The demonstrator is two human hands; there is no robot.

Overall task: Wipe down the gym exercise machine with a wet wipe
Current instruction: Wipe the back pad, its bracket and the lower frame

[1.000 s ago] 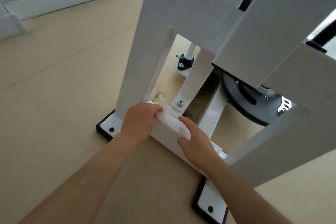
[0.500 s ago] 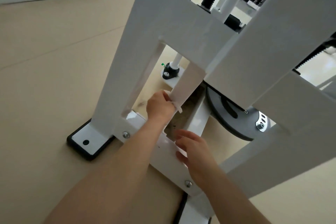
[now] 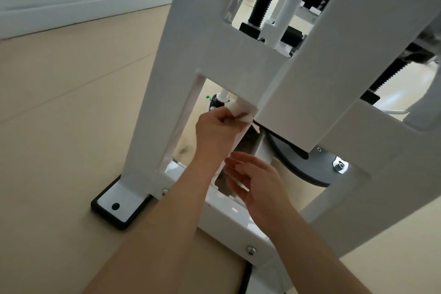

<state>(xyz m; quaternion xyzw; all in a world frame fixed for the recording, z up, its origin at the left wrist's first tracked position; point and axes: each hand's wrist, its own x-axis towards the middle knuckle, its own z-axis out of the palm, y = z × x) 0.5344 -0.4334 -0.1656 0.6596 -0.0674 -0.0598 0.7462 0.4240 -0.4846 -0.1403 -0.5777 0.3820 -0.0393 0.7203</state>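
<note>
A white gym machine frame (image 3: 210, 38) fills the view, seen from above. My left hand (image 3: 216, 132) reaches through the frame's lower opening and grips a white wet wipe (image 3: 244, 112) against the inner slanted white bar, high up under the crosspiece. My right hand (image 3: 256, 180) hovers lower, fingers straight and spread, near the same bar above the base rail (image 3: 229, 217); it holds nothing.
A black-edged white foot plate (image 3: 119, 203) sits on the beige floor (image 3: 66, 107) at the left. A dark grey weight disc (image 3: 317, 167) lies behind the frame on the right. A black threaded rod (image 3: 261, 5) rises at the top. White wall at the far left.
My left hand slid the wipe up the inner bar from the base rail to just under the crosspiece. My right hand lifted off the rail with fingers spread. The camera moved closer.
</note>
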